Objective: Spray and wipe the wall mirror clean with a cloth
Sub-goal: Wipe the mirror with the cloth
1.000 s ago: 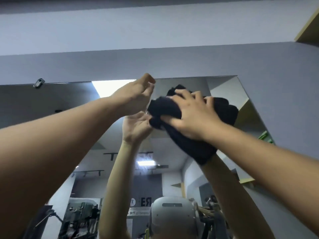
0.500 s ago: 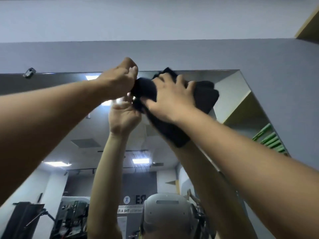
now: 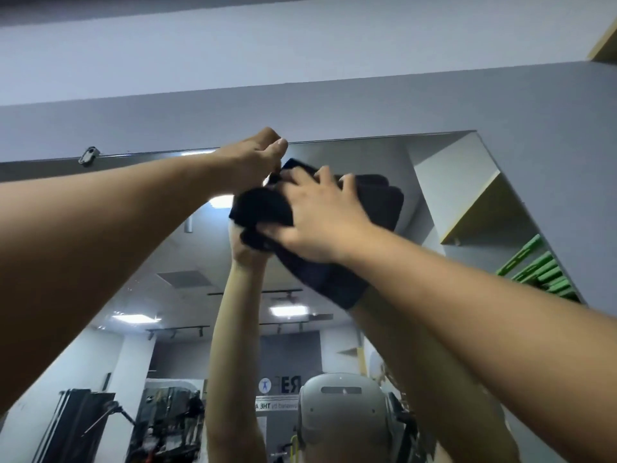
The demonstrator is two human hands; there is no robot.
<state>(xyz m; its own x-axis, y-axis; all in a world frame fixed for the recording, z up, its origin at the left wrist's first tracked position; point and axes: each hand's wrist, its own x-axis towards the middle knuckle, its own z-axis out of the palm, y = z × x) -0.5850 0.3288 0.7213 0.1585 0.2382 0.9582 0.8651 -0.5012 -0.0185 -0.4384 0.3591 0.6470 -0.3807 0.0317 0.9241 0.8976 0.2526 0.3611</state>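
The cloth [image 3: 263, 208] hides the left hand's [image 3: 257, 162] fingertips; both forearms run off frame; the mirror's [image 3: 367, 155] lower part is cut off.

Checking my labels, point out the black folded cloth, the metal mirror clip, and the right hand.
black folded cloth [image 3: 380, 205], head view, right folded edge
metal mirror clip [image 3: 87, 156], head view, its middle
right hand [image 3: 325, 222], head view, back of hand
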